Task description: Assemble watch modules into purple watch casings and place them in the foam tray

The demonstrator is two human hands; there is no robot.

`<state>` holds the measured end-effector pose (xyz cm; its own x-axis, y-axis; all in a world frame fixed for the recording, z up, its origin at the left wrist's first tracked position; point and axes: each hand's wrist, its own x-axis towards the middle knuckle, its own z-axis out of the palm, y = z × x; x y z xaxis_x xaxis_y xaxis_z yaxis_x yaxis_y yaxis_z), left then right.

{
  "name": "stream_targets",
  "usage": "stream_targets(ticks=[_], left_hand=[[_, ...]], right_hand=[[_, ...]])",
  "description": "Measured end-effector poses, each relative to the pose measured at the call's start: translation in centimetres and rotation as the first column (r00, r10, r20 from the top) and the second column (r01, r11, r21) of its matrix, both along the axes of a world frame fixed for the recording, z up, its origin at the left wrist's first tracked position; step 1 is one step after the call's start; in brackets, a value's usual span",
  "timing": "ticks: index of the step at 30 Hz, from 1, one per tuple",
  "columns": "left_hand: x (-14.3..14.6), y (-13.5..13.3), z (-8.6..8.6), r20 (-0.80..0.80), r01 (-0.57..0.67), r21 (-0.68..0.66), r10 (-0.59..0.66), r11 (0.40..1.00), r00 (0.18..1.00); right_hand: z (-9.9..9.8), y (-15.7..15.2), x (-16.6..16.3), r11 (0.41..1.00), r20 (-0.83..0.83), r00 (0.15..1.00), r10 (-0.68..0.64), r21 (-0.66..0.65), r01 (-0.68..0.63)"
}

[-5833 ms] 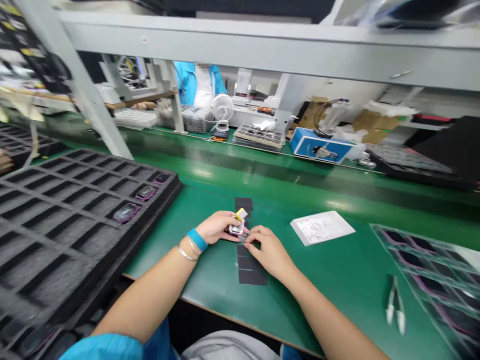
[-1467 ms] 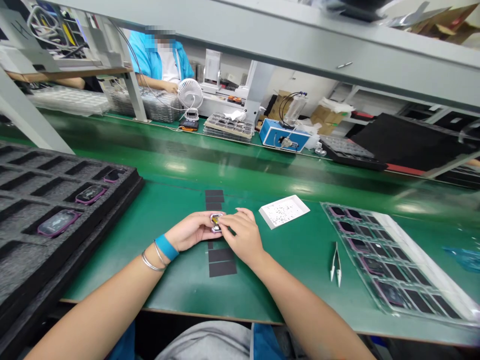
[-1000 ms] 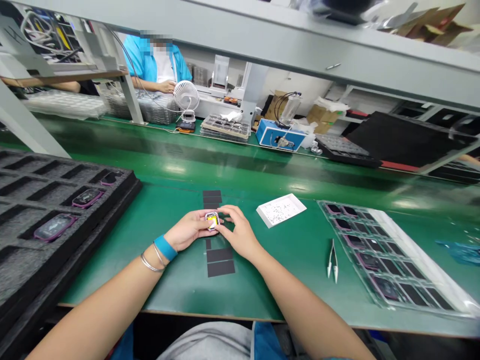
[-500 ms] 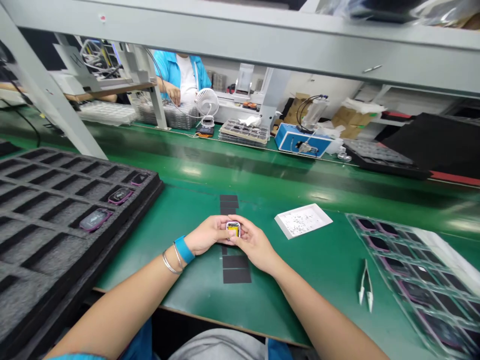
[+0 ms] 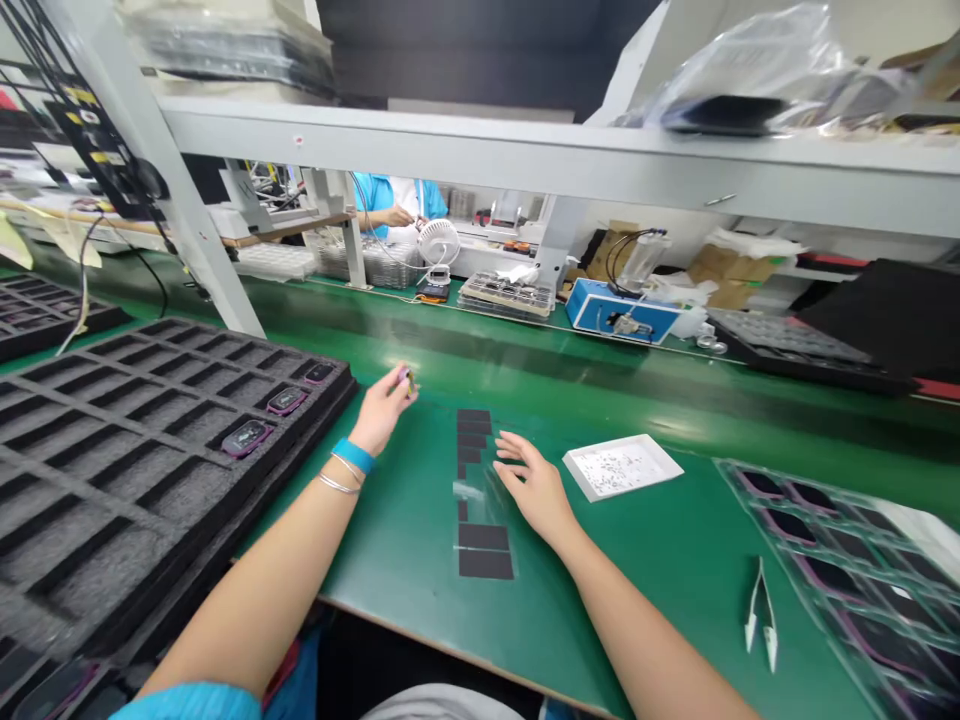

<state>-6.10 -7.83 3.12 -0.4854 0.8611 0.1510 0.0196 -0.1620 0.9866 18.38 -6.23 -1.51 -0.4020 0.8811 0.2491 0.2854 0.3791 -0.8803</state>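
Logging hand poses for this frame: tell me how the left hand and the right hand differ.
The left hand is raised and pinches a small part; the right hand is open, holding nothing. The left hand is near the foam tray; the right hand is beside the black strips. Both are bare.

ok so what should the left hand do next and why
Probably move the left hand a little leftward and lower the small part into a free slot of the black foam tray. The hand pinches the part above the table beside the tray's corner, and three similar parts lie in slots there, with open ones alongside.
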Motion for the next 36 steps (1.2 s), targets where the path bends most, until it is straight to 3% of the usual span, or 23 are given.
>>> stream_targets(ticks=[4,6,7,8,10,13,16,24,29,33,36], left_hand=[[-5.1,0.9,3.2,-0.252,-0.209,0.065,0.219,0.976,0.943],[-8.0,0.8,4.7,-0.602,-0.404,0.097,0.377,0.909,0.704],[-9.4,0.6,5.2,-0.714,-0.477,0.098,0.395,0.874,0.577],[-10.8,0.2,5.6,-0.794,-0.532,0.087,0.381,0.842,0.473],[-13.3,-0.9,5.7,-0.886,-0.642,0.010,0.304,0.766,0.349],[-15.5,-2.7,4.7,-0.926,-0.779,-0.124,0.211,0.615,0.314],[-16.0,-3.7,3.4,-0.919,-0.817,-0.199,0.186,0.541,0.347],[-16.1,-3.5,2.7,-0.935,-0.818,-0.205,0.139,0.537,0.326],[-15.9,-4.0,2.2,-0.944,-0.808,-0.154,0.157,0.569,0.290],[-15.0,-4.3,2.8,-0.959,-0.762,-0.030,0.196,0.647,0.205],[-12.6,-3.9,4.0,-0.972,-0.634,0.077,0.200,0.770,0.124]], right_hand=[[0.2,0.2,0.2,0.998,-0.012,0.999,-0.038,0.043,0.038],[0.5,0.1,0.3,0.996,-0.029,0.998,-0.051,0.068,0.053],[0.6,0.1,0.4,0.995,-0.034,0.998,-0.056,0.076,0.059],[0.7,0.1,0.5,0.995,-0.036,0.998,-0.061,0.080,0.064],[0.8,0.1,0.6,0.994,-0.023,0.998,-0.067,0.080,0.068],[0.8,0.1,0.6,0.996,0.013,0.998,-0.055,0.076,0.054],[0.7,-0.1,0.7,0.997,0.049,0.998,-0.027,0.074,0.023],[0.7,0.1,0.9,0.997,0.172,0.985,-0.031,0.070,0.019],[0.6,0.1,0.9,0.996,0.214,0.975,-0.060,0.080,0.044],[0.4,0.4,1.1,0.996,0.231,0.969,-0.086,0.058,0.074],[-0.1,0.8,1.1,0.996,0.240,0.968,-0.078,0.067,0.064]])
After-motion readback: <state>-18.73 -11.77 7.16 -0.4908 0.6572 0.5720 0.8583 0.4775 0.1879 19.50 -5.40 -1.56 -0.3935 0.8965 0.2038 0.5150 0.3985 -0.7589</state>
